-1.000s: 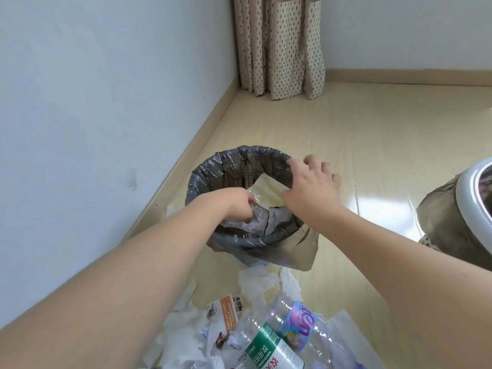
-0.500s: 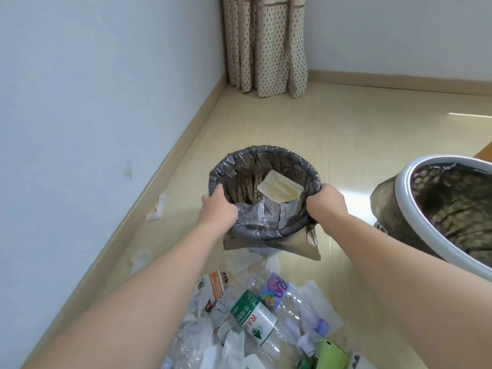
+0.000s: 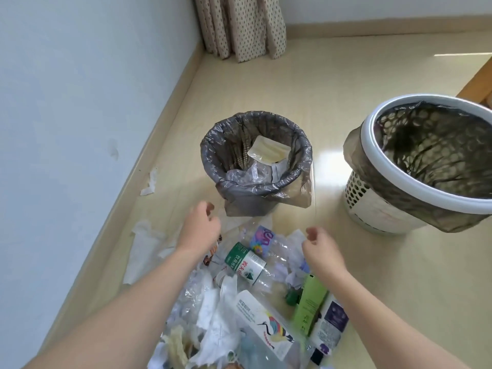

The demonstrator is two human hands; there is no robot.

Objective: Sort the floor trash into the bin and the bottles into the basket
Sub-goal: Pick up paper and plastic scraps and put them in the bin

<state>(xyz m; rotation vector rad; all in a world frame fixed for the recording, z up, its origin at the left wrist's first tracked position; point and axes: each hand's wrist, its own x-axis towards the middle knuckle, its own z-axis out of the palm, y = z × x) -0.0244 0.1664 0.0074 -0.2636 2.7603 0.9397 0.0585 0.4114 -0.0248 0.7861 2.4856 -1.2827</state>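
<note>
A small bin (image 3: 213, 158) lined with a grey bag stands on the floor; a beige packet (image 3: 267, 153) and crumpled plastic lie inside. To its right is a white basket (image 3: 378, 209) with a dark liner. In front lies a heap of tissues (image 3: 215, 315), wrappers and bottles, among them a clear bottle with a green label (image 3: 246, 263), a purple-labelled bottle (image 3: 262, 239) and a green tube (image 3: 308, 302). My left hand (image 3: 199, 226) hovers above the heap's far left with loosely curled fingers, holding nothing. My right hand (image 3: 318, 245) hovers over the heap's right, also holding nothing.
A white wall with a skirting board runs along the left. Scraps of tissue (image 3: 149, 182) lie by the skirting. A patterned curtain (image 3: 242, 25) hangs in the far corner. A wooden edge (image 3: 476, 83) shows at the upper right.
Both hands have let go of the bin's rim and drawn back toward me over the heap. The view has tilted down, showing more of the heap and basket.
</note>
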